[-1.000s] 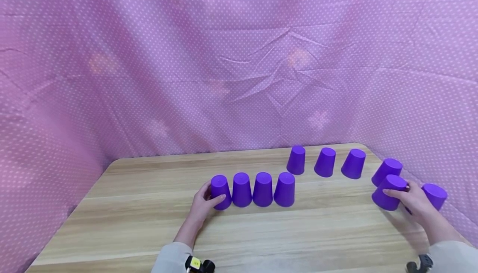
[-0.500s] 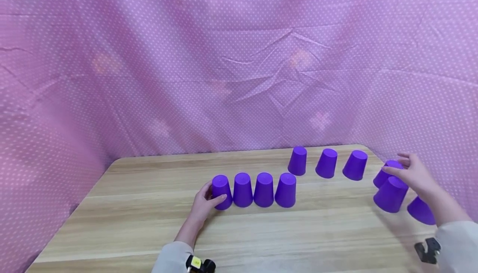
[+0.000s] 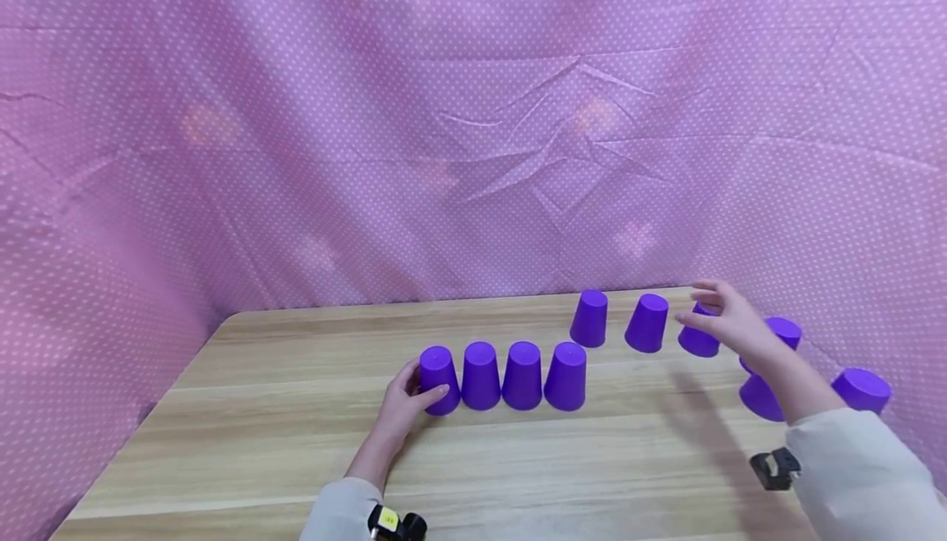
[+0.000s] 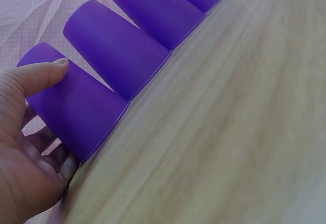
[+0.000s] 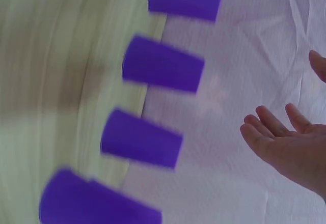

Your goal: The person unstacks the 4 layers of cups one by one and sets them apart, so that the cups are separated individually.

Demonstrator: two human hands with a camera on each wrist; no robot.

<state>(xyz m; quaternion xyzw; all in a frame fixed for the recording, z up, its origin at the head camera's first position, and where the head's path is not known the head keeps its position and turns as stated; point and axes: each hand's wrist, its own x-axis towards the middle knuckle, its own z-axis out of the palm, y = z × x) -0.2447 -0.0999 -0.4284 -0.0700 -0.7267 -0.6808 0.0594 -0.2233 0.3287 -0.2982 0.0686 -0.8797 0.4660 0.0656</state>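
The left hand [image 3: 399,405] rests on the light wooden tabletop [image 3: 296,434] with its grip curled round the leftmost upside-down purple plastic cup [image 3: 438,379], thumb on the near side and fingers behind it, as the left wrist view shows [image 4: 76,107]. That cup stands at the left end of a close row of four upturned purple cups [image 3: 522,374], each touching or just beside its neighbour. The right hand [image 3: 728,323] hovers above the tabletop with its grip spread and holding nothing, fingers straight, just in front of the third cup in the back row [image 3: 699,337]. Two more purple cups of the back row [image 3: 645,322] stand apart to its left. Further purple cups near the right edge [image 3: 861,389] stand beside the dotted pink cloth backdrop [image 3: 473,113].
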